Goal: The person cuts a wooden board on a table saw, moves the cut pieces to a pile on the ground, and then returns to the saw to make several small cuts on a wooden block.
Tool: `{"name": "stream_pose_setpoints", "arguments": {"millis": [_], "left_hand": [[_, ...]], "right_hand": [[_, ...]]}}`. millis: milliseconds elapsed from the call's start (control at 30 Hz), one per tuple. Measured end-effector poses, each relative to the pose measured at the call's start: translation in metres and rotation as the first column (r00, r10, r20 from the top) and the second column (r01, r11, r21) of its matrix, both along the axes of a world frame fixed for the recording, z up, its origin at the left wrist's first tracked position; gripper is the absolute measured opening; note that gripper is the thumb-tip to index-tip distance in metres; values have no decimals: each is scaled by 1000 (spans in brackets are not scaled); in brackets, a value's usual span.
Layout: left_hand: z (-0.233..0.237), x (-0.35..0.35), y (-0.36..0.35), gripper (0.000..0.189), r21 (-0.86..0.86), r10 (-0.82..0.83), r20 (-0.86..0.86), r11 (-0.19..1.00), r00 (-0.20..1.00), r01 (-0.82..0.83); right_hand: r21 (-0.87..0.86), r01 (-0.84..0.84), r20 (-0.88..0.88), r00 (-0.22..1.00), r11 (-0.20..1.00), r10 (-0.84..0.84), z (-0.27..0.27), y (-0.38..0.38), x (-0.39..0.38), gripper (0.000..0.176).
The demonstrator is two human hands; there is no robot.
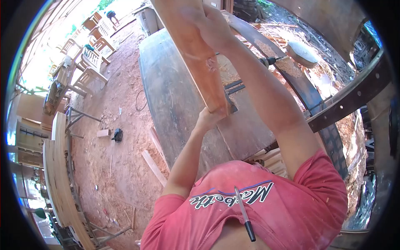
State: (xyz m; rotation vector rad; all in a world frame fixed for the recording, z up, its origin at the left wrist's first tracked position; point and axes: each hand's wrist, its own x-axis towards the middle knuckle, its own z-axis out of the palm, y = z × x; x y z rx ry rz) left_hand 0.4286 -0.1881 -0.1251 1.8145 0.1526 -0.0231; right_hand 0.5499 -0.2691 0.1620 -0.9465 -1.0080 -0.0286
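A long reddish-brown wooden board is held up on a slant over a wide grey worktable. My left hand is closed round its near end, the thumb side against the wood. Farther up, my right hand grips the board's right edge; some of its fingers are hidden by the wood. Below the board, dark slots and scattered shavings show on the worktable.
Dark curved metal and a strip strewn with sawdust lie to the right. Stacked planks stand at left, chairs and a distant person behind. Loose wood strips lie on the dirt floor.
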Motion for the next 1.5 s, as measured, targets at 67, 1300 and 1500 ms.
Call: {"name": "stream_pose_setpoints", "arguments": {"millis": [67,1300,1500], "left_hand": [[-2,14,-1,42,-62,23,-70,998,997,-27],[-24,96,3,53,-189,304,580,953,755,-239],[-30,110,12,54,-181,316,576,949,754,-259]], "right_hand": [[-24,33,18,999,999,-32,-1,-4,12,36],[-71,61,-275,958,996,-79,-44,-1,35,34],[-69,24,-264,964,997,-41,-50,7,54,34]]}}
